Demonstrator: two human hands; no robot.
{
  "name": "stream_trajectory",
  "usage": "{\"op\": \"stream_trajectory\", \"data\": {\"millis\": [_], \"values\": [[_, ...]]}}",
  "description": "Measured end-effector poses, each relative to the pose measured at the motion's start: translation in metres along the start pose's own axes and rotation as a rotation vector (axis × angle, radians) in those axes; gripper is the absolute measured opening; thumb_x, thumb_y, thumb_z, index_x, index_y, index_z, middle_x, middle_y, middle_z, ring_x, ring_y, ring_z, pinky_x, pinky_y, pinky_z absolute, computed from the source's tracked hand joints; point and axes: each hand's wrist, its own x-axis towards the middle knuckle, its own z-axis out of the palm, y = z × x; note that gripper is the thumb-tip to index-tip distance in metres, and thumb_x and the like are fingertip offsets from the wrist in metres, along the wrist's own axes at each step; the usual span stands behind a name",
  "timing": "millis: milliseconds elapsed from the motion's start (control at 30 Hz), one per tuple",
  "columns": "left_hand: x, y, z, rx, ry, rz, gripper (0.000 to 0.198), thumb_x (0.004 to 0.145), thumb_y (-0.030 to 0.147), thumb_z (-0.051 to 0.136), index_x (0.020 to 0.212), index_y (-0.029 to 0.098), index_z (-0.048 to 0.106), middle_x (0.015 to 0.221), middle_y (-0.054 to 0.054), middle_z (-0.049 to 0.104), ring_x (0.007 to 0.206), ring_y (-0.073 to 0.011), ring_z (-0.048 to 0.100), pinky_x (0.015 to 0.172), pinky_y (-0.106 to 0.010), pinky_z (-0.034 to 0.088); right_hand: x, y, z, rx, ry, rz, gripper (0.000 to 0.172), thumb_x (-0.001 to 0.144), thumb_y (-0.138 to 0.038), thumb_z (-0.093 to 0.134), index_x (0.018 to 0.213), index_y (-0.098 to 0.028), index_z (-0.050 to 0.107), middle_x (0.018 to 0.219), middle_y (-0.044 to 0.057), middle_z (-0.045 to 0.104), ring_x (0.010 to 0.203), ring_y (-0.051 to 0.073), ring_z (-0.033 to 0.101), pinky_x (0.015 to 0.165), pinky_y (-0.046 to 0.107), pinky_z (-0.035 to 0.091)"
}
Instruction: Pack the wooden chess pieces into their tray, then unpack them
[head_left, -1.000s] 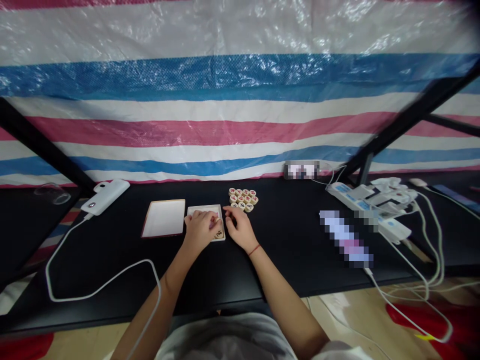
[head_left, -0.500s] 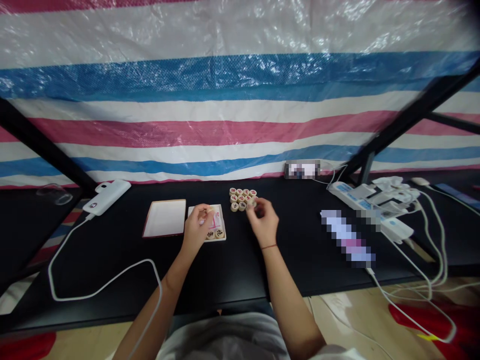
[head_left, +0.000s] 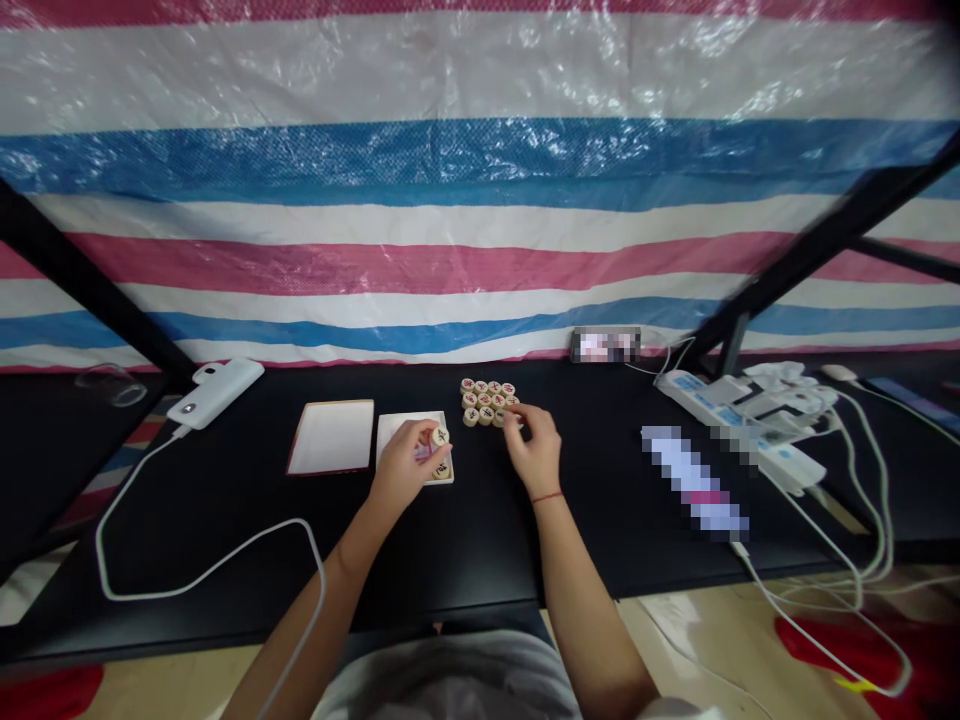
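Note:
Between the thumb and fingers of my left hand (head_left: 403, 468) is a round Chinese chess piece (head_left: 440, 436) with a dark character, held over a shallow white box (head_left: 390, 424). Another dark-lettered piece (head_left: 442, 470) lies in the box's near right corner; the hand covers much of the inside. My right hand (head_left: 536, 450) is closed at the right end of the piece rows, its fingertips on the front-row piece (head_left: 500, 417). Red-lettered pieces (head_left: 484, 400) fill the rows behind, and dark-lettered ones (head_left: 470, 417) form the front row.
Left of the box lies its lid (head_left: 331, 437), inside up. A white power bank (head_left: 216, 392) with a cable sits further left. On the right are a blurred phone (head_left: 694, 485) and a power strip (head_left: 742, 425) crowded with plugs. Another phone (head_left: 606, 345) leans against the striped sheet.
My right hand has lowered a piece into the front row, and its fingers remain there. My left hand has shifted right, turning the piece in its fingers into view.

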Motion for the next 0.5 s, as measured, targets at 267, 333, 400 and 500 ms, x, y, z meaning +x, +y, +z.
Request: {"op": "stream_trajectory", "data": {"millis": [267, 333, 400, 500], "values": [[-0.001, 0.006, -0.002, 0.250, -0.079, 0.191, 0.009, 0.087, 0.022, 0.059, 0.096, 0.022, 0.061, 0.092, -0.005, 0.068, 0.088, -0.0209, 0.063, 0.082, -0.035, 0.049, -0.016, -0.045, 0.024, 0.276, -0.332, -0.230, 0.020, 0.085, -0.037, 0.060, 0.097, -0.023, 0.067, 0.087, 0.004, 0.070, 0.075, 0.018, 0.063, 0.075, 0.033, 0.052], [0.000, 0.004, -0.003, 0.275, -0.076, 0.189, 0.017, 0.087, 0.029, 0.062, 0.101, 0.021, 0.060, 0.096, -0.006, 0.068, 0.091, -0.0222, 0.063, 0.083, -0.036, 0.048, -0.013, -0.033, 0.021, 0.233, -0.203, -0.162, 0.022, 0.086, -0.036, 0.058, 0.100, -0.022, 0.067, 0.093, 0.006, 0.071, 0.079, 0.018, 0.064, 0.076, 0.032, 0.053], [0.000, 0.001, -0.005, 0.294, -0.063, 0.177, 0.027, 0.086, 0.034, 0.064, 0.109, 0.021, 0.058, 0.100, -0.007, 0.068, 0.094, -0.0234, 0.063, 0.085, -0.037, 0.048, -0.007, -0.013, 0.014, 0.124, -0.003, -0.035, 0.026, 0.086, -0.036, 0.056, 0.102, -0.020, 0.067, 0.099, 0.009, 0.071, 0.085, 0.020, 0.064, 0.080, 0.035, 0.052], [0.000, -0.003, -0.007, 0.294, -0.037, 0.152, 0.032, 0.087, 0.035, 0.062, 0.114, 0.021, 0.057, 0.099, -0.007, 0.068, 0.093, -0.0232, 0.063, 0.086, -0.037, 0.047, 0.001, 0.018, 0.003, -0.020, 0.131, 0.164, 0.033, 0.081, -0.039, 0.055, 0.104, -0.017, 0.065, 0.099, 0.012, 0.070, 0.084, 0.023, 0.065, 0.082, 0.039, 0.051]]}}
